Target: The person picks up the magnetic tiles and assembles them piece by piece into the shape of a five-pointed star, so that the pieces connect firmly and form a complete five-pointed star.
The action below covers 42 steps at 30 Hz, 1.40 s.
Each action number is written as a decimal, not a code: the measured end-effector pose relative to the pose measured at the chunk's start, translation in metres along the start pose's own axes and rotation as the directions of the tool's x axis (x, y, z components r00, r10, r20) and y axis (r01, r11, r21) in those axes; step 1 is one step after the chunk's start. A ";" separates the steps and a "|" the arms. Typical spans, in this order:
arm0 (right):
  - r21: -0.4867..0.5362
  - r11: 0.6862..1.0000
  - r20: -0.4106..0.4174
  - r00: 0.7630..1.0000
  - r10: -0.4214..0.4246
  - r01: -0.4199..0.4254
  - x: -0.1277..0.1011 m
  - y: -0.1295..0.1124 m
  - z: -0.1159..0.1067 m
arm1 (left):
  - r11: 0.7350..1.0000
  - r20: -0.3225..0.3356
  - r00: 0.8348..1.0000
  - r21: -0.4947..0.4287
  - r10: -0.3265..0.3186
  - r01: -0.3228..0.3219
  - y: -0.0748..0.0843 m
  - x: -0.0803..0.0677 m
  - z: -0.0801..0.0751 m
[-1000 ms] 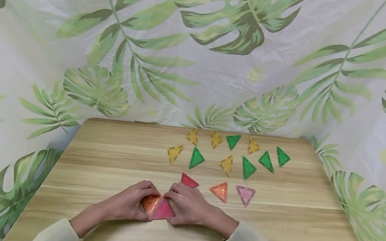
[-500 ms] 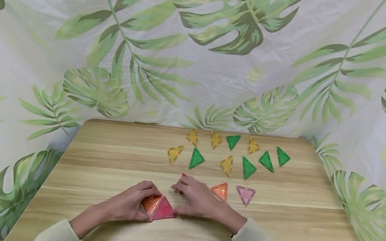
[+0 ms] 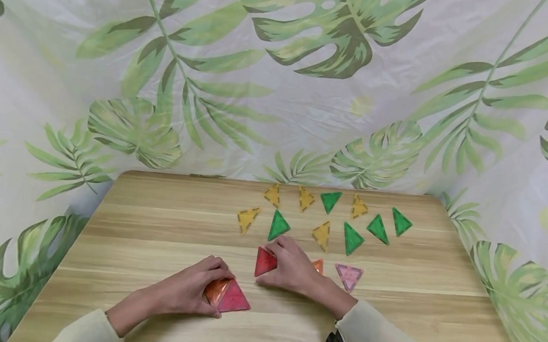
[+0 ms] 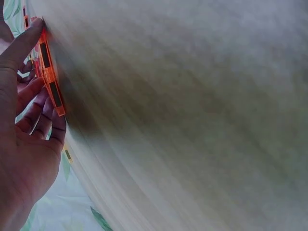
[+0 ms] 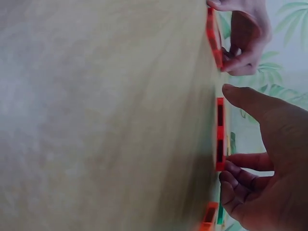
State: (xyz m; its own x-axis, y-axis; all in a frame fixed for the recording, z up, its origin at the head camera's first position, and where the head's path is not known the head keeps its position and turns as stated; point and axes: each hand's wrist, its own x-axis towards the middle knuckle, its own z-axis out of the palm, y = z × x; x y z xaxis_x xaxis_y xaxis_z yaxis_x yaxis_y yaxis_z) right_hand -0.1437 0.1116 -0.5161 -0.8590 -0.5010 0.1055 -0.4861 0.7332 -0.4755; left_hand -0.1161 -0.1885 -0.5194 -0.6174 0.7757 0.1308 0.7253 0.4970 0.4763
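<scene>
Our right hand has moved off the pink triangle tile to the red triangle tile.
It pinches the red one; our left hand grips the orange triangle tile beside the pink.

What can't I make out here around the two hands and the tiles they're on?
- Orange tile, head view: mostly under the left hand.
- Second orange tile, head view: largely behind the right hand.
- Red tile, right wrist view: edge-on only.
- Table, left wrist view: blurred.
</scene>
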 end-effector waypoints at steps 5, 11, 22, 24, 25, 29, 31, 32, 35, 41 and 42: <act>-0.019 0.999 -0.015 0.999 0.029 -0.029 0.002 -0.002 0.006 | 0.999 0.039 0.999 -0.032 -0.029 0.030 -0.001 0.002 -0.004; -0.029 1.000 -0.035 0.999 0.003 -0.004 0.005 -0.004 0.009 | 0.997 0.063 0.997 -0.054 -0.045 0.049 -0.003 0.005 -0.007; -0.016 1.000 -0.022 1.000 -0.011 0.011 0.005 -0.004 0.005 | 0.997 0.047 0.999 -0.074 0.009 -0.005 -0.010 0.014 -0.014; -0.015 1.000 -0.019 0.999 -0.027 0.026 0.003 -0.003 0.004 | 0.997 0.050 0.999 -0.077 0.009 -0.005 -0.011 0.016 -0.015; -0.013 0.999 -0.018 0.999 -0.035 0.035 0.002 -0.003 0.003 | 0.997 0.056 0.998 -0.083 0.005 0.000 -0.012 0.017 -0.015; 0.002 0.997 -0.012 0.997 -0.071 0.071 -0.004 -0.004 0.000 | 0.994 0.088 0.996 -0.104 -0.019 0.028 -0.015 0.019 -0.016; 0.015 0.996 -0.002 0.996 -0.084 0.084 -0.008 -0.006 -0.001 | 0.993 0.099 0.995 -0.114 -0.028 0.039 -0.016 0.020 -0.016; 0.019 0.996 0.006 0.996 -0.091 0.090 -0.009 -0.006 -0.001 | 0.992 0.103 0.994 -0.115 -0.033 0.045 -0.016 0.021 -0.015; 0.033 0.995 0.035 0.995 -0.094 0.093 -0.013 -0.010 -0.001 | 0.992 0.103 0.994 -0.113 -0.035 0.047 -0.017 0.022 -0.015; 0.033 0.993 0.072 0.990 -0.118 0.116 -0.015 -0.015 0.001 | 0.994 0.082 0.996 -0.105 -0.020 0.028 -0.018 0.024 -0.015; 0.033 0.992 0.074 0.989 -0.124 0.122 -0.015 -0.016 0.002 | 0.994 0.081 0.997 -0.107 -0.020 0.029 -0.019 0.024 -0.014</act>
State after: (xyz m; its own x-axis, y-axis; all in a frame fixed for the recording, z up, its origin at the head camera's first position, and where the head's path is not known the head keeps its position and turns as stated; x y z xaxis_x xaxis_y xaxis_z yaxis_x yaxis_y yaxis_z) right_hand -0.1227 0.1069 -0.5117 -0.7777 -0.6209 0.0984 -0.5814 0.6510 -0.4880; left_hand -0.1491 -0.1844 -0.5126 -0.6055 0.7943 0.0504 0.6703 0.4749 0.5702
